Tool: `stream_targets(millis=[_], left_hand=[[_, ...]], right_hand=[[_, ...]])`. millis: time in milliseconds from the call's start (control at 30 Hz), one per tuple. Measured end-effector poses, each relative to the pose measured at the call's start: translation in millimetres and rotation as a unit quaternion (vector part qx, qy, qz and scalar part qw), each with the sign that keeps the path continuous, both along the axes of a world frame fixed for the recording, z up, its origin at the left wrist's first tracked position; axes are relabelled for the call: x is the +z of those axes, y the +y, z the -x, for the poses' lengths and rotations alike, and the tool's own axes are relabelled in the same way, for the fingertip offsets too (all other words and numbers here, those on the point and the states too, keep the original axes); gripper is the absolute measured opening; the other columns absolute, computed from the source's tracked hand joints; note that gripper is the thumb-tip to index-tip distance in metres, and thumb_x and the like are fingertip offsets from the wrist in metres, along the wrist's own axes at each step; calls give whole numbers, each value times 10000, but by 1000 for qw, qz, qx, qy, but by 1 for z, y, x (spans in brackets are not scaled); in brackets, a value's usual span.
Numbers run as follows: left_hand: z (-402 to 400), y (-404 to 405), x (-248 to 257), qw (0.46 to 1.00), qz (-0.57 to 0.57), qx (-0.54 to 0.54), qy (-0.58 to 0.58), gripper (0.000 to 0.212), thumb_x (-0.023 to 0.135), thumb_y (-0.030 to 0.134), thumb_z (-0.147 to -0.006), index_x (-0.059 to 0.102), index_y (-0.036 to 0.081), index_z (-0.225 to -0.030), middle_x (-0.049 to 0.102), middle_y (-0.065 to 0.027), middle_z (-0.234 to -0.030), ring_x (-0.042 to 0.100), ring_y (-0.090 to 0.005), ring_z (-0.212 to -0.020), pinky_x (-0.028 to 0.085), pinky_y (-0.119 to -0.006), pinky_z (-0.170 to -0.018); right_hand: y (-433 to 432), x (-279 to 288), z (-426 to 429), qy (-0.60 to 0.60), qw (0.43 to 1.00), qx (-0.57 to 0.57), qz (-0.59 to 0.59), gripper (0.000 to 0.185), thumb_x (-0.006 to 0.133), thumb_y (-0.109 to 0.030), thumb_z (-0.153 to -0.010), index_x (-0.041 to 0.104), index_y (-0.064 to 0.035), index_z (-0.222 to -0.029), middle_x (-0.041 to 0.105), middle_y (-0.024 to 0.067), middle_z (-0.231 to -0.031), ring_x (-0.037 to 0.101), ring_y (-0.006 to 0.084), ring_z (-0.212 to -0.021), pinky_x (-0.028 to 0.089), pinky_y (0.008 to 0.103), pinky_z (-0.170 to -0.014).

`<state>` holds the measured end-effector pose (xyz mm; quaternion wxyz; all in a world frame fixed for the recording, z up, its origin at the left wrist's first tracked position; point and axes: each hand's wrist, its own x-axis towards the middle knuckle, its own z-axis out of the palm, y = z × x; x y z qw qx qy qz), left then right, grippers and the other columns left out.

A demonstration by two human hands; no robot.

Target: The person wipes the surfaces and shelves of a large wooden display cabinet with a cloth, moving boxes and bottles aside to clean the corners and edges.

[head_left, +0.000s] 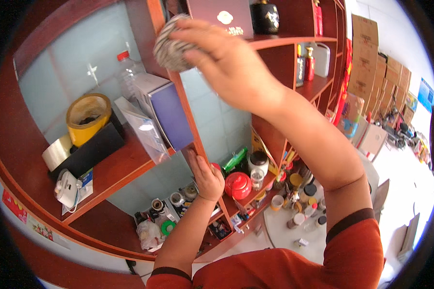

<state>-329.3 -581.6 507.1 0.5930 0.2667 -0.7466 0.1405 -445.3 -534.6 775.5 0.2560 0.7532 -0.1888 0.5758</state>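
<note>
My right hand (235, 65) is raised and shut on a bunched grey striped cloth (175, 45). The cloth lies against the front edge of the red-brown wooden shelf upright (184, 104), near its top. Lower down on the same upright rests my left hand (208, 178), fingers stretched out, with nothing seen in it; its palm side is hidden. Just above the left hand, a purple and white box (173, 115) stands on the left shelf (112, 180). A clear plastic sleeve (146, 132) leans beside the box, with a red-capped plastic bottle (128, 72) behind.
Tape rolls (88, 112) and a white device with a cable (68, 189) sit on the left shelf. A red lidded pot (238, 185) and a glass jar (257, 178) stand low, close to my left hand. Several jars crowd a round table (278, 231); cardboard boxes (365, 65) are stacked far right.
</note>
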Motion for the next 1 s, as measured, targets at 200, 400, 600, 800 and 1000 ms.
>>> stream_targets(millis=[200, 400, 600, 800, 1000], left_hand=[[-2, -2, -6, 1000, 5, -19, 7, 643, 398, 4, -808, 44, -38, -1344, 124, -333, -1341, 186, -493, -1229, 187, -524, -1000], [-2, -8, 0, 999, 14, -38, 25, 661, 423, 7, -802, 55, -19, -1351, 129, -356, -1328, 200, -493, -1228, 195, -526, -1001], [-4, 0, -2, 999, -29, 12, 5, 671, 404, 61, -835, -28, -107, -1320, 67, -325, -1359, 144, -420, -1269, 135, -437, -1035], [-6, 0, 0, 1000, 5, 6, -3, 682, 398, 20, -817, -47, -115, -1315, 29, -332, -1359, 87, -421, -1284, 94, -441, -1045], [-1, 1, 2, 1000, 16, 13, -20, 682, 390, 3, -810, -57, -120, -1311, 16, -333, -1358, 80, -409, -1288, 98, -437, -1045]], right_hand=[[56, -85, 45, -467, 768, 313, -306, 325, 444, -135, -888, 448, -7, -1186, 572, 106, -1031, 575, 167, -883, 482, 290, -759], [25, -232, 11, -456, 704, 275, -470, 330, 405, -166, -908, 436, 0, -1192, 556, 86, -1077, 508, 155, -1000, 390, 274, -884], [6, -347, -59, -465, 640, 331, -514, 289, 335, -132, -932, 456, 10, -1153, 538, 52, -1038, 476, 107, -948, 388, 234, -840], [13, -409, -63, -475, 623, 154, -602, 274, 350, -216, -931, 500, -14, -1040, 547, 99, -798, 519, 161, -782, 421, 282, -743], [28, -471, -46, -413, 542, 36, -731, 289, 373, -266, -906, 523, -49, -1026, 580, 152, -816, 570, 240, -759, 447, 347, -701]])
